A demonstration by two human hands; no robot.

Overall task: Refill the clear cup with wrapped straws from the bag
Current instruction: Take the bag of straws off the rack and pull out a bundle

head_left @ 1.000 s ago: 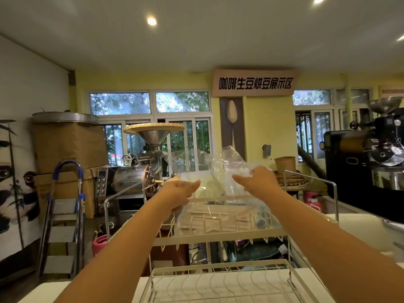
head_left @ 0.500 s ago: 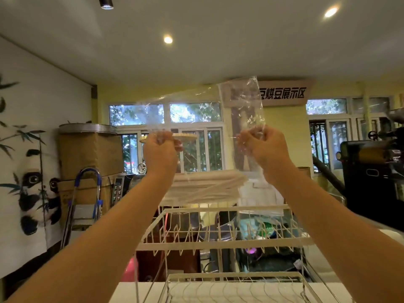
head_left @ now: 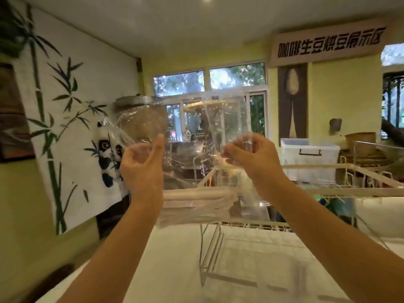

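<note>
1. Clear plastic bag: held up above the white bench, wrapped straws lying crosswise at its bottom.
2. Left hand: pinching bag's upper edge at 9 o'clock.
3. Right hand: pinching same edge at 3 o'clock.
4. Wire rack: behind the bag, on the bench.

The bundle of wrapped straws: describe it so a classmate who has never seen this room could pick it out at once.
Start at the white wire rack on the counter. In front of it, a clear bag hangs between the left hand and right hand. The wrapped straws lie sideways at its bottom, the only pale paper bundle there.
</note>
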